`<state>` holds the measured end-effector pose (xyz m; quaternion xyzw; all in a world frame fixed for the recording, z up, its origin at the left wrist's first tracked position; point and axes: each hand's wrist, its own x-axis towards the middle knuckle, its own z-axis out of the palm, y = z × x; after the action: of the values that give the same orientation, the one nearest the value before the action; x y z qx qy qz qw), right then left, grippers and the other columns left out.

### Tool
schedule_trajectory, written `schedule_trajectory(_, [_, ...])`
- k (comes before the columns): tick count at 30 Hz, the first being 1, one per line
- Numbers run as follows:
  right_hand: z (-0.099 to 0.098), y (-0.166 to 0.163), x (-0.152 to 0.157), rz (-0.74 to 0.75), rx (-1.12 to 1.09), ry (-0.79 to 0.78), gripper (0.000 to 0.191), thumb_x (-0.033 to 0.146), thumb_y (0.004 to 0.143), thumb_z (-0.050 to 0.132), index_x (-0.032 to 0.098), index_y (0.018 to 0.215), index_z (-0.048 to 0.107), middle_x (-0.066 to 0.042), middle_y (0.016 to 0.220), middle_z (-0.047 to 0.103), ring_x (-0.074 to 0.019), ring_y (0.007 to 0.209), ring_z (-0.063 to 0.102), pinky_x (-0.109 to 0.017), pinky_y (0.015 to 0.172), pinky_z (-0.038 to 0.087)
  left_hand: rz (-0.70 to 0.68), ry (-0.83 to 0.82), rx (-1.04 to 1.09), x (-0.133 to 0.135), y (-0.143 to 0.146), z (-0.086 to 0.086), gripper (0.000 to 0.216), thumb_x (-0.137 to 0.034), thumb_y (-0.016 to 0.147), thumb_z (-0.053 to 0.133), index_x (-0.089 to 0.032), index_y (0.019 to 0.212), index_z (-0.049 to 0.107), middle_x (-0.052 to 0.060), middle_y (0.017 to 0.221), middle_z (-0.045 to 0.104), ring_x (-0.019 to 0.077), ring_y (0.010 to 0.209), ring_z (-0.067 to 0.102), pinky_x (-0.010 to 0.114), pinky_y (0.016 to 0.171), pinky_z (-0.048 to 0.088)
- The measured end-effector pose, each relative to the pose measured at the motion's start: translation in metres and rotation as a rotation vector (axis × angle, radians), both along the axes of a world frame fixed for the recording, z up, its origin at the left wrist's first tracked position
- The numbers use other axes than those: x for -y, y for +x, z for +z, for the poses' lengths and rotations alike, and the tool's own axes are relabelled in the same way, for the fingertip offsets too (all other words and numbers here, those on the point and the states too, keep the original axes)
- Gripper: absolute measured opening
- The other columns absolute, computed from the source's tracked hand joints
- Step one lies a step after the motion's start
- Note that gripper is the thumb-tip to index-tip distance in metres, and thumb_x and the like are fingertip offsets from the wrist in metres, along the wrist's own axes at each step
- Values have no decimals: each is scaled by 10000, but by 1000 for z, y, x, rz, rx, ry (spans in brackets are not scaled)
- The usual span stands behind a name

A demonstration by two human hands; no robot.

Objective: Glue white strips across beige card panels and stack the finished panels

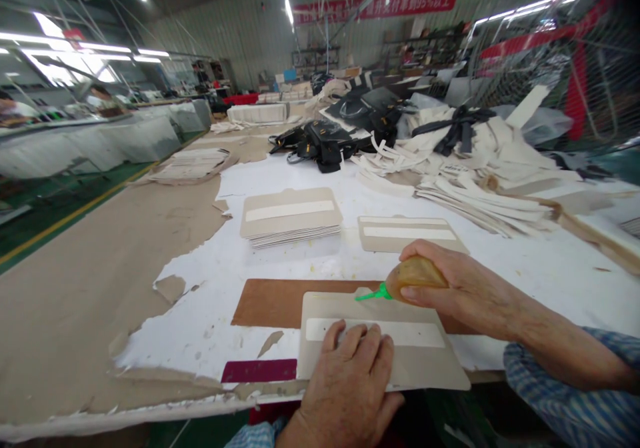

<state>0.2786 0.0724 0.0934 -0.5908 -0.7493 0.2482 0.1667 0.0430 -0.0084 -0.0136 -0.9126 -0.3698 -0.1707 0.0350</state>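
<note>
Right hand holds squeeze bottle over beige panel, left hand flat on panel

Right hand point(463, 288) has its fingers wrapped around an amber squeeze bottle point(420, 276), tipped nearly sideways. Its green nozzle point(373, 295) points at the panel's far edge, close to the small tab; can't tell if the tip touches. Left hand point(350, 368) lies palm down, fingers slightly spread, resting on the beige panel point(420, 363) and partly covering its white strip point(420, 333); not gripping anything.

Panel lies flat at the front edge of the table point(150, 413), its far part overlapping a brown board point(273, 303). Maroon strip point(259, 371) just beside the panel, left side. White sheet point(200, 321) with ragged edges underneath, brown paper point(90, 288) further left.

Beyond the brown board: a neat stack of beige panels point(293, 225), top one with a white strip, and to its right a lower set of similar panels point(410, 243), near the bottle. Farther back, black bags point(325, 141) in a heap, next to a loose pile of off-white strips point(480, 201). Blue checked sleeves point(565, 401) on both arms. Red banner point(410, 5) on the back wall, lettering partly blocked.
</note>
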Motion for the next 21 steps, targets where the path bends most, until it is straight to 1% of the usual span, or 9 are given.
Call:
schedule_trajectory(6, [1, 8, 5, -34, -17, -46, 363, 561, 853, 667, 269, 1062, 615, 2, 858, 699, -241, 778, 630, -374, 703, 458, 10, 10, 26, -3, 1, 0, 569, -636, 1035, 564, -209, 1410, 592, 35, 1410, 719, 248, 1221, 630, 474, 1102, 410])
schedule_trajectory(10, [-1, 16, 7, -61, -35, -67, 354, 561, 860, 668, 272, 1054, 607, 6, 841, 704, -244, 770, 632, -373, 687, 454, 12, 25, 45, -3, 2, 0, 565, -638, 1019, 591, -212, 1390, 607, 32, 1385, 733, 243, 1199, 641, 472, 1089, 414])
schedule_trajectory(16, [-3, 36, 10, -62, -45, -19, 344, 571, 879, 660, 272, 1042, 606, 0, 818, 708, -243, 750, 622, -370, 677, 450, 12, 21, 40, -2, 2, -1, 575, -633, 1008, 614, -216, 1404, 600, 33, 1409, 722, 245, 1215, 638, 478, 1098, 400])
schedule_trajectory(21, [-3, 53, 15, -116, -34, -13, 353, 592, 874, 647, 271, 1016, 612, -4, 793, 693, -244, 740, 615, -365, 657, 444, 17, 17, 45, -3, 1, -2, 564, -634, 1013, 611, -223, 1399, 605, 35, 1404, 725, 247, 1215, 639, 482, 1108, 396])
